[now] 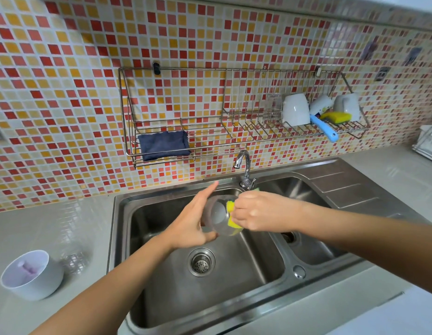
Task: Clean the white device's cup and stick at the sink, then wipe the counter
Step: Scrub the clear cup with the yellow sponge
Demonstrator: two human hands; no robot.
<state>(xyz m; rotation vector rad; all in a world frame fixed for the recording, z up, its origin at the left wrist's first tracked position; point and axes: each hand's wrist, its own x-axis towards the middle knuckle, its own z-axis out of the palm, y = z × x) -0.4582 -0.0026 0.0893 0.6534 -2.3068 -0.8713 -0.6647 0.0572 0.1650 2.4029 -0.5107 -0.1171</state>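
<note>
I see my left hand (pixel 189 222) stretched over the left basin of the sink (pixel 234 298), palm cupped, its grip closed around the clear cup (pixel 216 217), which lies tilted on its side. My right hand (pixel 256 211) reaches in from the right, its grip pinched on one yellow sponge (pixel 230 206) pressed against the cup's mouth. One white device (pixel 32 274) stands on the tabletop (pixel 52 226), well left of the sink. I count two basins, one tap (pixel 244 169).
</note>
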